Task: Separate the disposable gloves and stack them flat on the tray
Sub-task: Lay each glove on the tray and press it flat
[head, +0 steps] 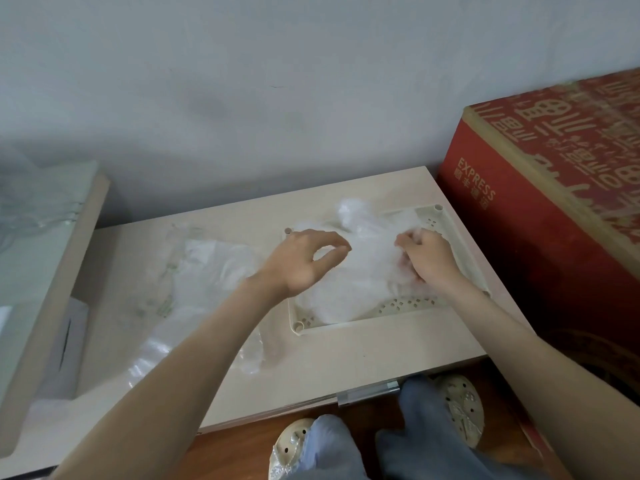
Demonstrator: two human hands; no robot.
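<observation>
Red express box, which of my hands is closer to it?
Right. Your right hand grips gloves over the tray's right side, near the red box; your left hand is over its left side.

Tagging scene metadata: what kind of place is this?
Probably a home room, not a lab: a low wooden table against a plain wall, a red express carton beside it, slippers on the person's feet.

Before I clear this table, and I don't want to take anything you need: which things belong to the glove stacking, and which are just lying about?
In the job: tray; gloves in the tray; clear plastic pile left of it, probably more gloves; left hand; right hand, gripping the gloves.
Lying about: red carton; crumpled plastic on the side unit at left.
</observation>
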